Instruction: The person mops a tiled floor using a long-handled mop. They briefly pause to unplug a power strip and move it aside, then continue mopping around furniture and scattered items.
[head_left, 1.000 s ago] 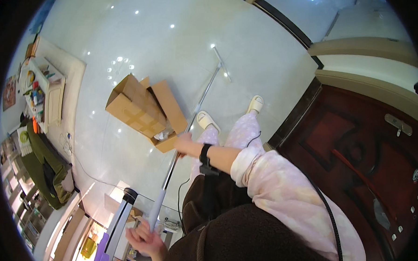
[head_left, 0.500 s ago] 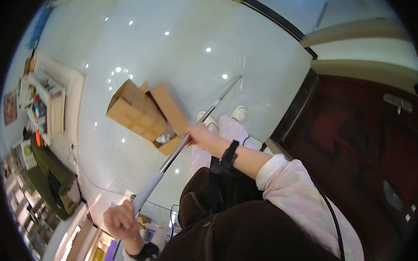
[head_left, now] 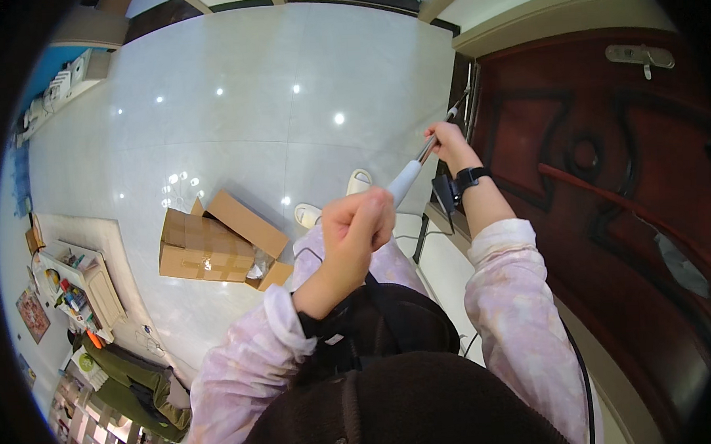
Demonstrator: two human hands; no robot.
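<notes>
A long-handled floor tool (head_left: 405, 182), with a pale grey grip and a shiny metal shaft, slants forward and right from my body. My left hand (head_left: 360, 226) is closed round the top end of its grip, in front of my chest. Further along, my right hand (head_left: 446, 143) wraps round the metal shaft, close to the dark red door (head_left: 582, 133). The tool's far end reaches the dark strip at the foot of the wall beside the door frame; its head is too small to make out.
An open cardboard box (head_left: 206, 244) lies on the glossy tiled floor (head_left: 233, 140), left of my pale slippers (head_left: 359, 180). A white cabinet (head_left: 97, 293) with small items and a dark green garment (head_left: 133, 390) are at the left. A white low surface (head_left: 445, 274) stands beside my right leg.
The tool's far end has swung from the open floor to the right, to the door side. Both hands moved with it, the left one inward to my chest. My view has turned.
</notes>
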